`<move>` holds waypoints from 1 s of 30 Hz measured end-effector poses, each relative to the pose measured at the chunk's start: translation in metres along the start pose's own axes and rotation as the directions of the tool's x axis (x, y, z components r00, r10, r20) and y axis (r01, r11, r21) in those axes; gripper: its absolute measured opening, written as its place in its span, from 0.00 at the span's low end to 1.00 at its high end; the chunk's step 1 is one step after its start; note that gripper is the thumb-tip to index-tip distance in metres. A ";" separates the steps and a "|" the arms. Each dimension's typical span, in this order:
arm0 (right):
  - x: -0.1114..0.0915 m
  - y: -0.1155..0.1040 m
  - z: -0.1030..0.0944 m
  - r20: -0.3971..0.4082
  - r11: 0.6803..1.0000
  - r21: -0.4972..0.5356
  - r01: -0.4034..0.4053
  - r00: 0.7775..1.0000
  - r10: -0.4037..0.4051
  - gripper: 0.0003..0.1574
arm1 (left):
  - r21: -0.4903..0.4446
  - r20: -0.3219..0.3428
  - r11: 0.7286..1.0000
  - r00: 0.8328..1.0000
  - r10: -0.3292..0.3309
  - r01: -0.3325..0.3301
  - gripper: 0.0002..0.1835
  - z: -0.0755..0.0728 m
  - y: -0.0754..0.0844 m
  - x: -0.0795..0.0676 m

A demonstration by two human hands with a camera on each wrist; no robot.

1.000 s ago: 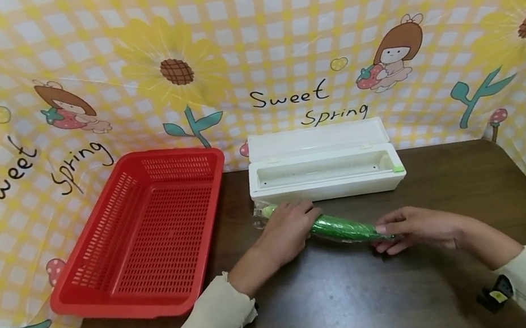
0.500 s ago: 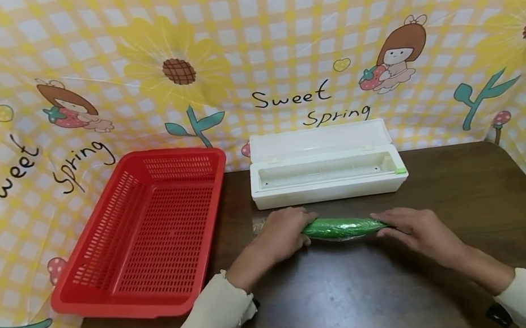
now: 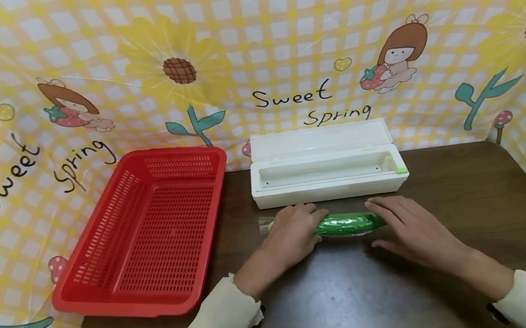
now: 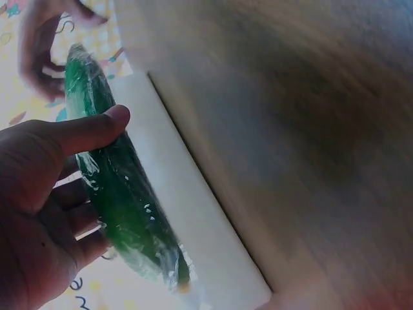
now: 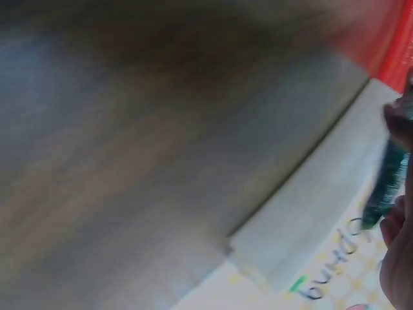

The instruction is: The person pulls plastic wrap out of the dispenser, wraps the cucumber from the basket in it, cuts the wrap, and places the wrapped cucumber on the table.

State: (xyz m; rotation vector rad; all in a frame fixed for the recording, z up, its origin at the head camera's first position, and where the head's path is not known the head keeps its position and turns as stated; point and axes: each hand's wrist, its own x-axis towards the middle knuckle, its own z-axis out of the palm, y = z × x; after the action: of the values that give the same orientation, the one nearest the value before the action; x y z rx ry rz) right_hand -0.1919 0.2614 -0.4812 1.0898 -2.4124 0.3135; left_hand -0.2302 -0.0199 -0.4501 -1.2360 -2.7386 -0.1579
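A green cucumber wrapped in clear plastic film lies across my left hand's grip, in front of the white box. My left hand holds it near its left end, thumb over the top and fingers curled beneath, as the left wrist view shows along the wrapped cucumber. Loose film sticks out past the left end. Around the cucumber's right tip, my right hand is spread with thumb and fingers apart. In the left wrist view, the right hand appears clear of the tip.
Behind the hands stands a long white box, its lid raised and a green piece at its right end. To the left is a red slotted basket. Both rest on a dark wooden table backed by a yellow checked cloth.
My right hand pinched the cucumber's right tip and its film earlier; now its fingers are spread off it. The cucumber has turned from slanting to nearly level, still in my left hand.
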 end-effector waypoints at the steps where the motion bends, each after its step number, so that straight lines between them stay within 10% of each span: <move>1: 0.003 -0.002 0.000 0.011 1.000 -0.012 -0.001 1.000 0.001 0.44 | 0.000 -0.009 1.000 1.000 0.005 -0.005 0.26 0.000 0.001 0.000; 11: 0.025 -0.018 -0.003 0.170 0.990 -0.140 -0.009 0.985 0.033 0.41 | -0.017 -0.049 1.000 0.999 0.003 -0.004 0.29 0.001 0.007 0.001; 17: 0.030 -0.019 -0.009 0.125 0.989 -0.141 -0.039 0.991 0.057 0.36 | -0.133 0.004 0.991 1.000 -0.025 0.025 0.38 -0.007 0.003 -0.001; 24: 0.024 -0.017 -0.020 0.070 0.990 -0.128 -0.057 0.995 0.066 0.38 | -0.454 0.116 0.869 0.980 -0.159 0.195 0.39 -0.036 -0.015 -0.009; 30: 0.022 -0.016 -0.031 0.087 0.989 -0.128 -0.079 0.992 0.091 0.39 | -0.498 0.203 0.848 0.975 -0.086 0.179 0.34 -0.052 -0.027 -0.018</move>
State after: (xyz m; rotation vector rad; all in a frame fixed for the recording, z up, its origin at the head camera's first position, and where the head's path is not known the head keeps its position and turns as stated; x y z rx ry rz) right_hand -0.1824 0.2483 -0.4434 0.9682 -2.5278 0.1409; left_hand -0.2350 -0.0591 -0.4025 -1.2060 -3.0488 -0.8952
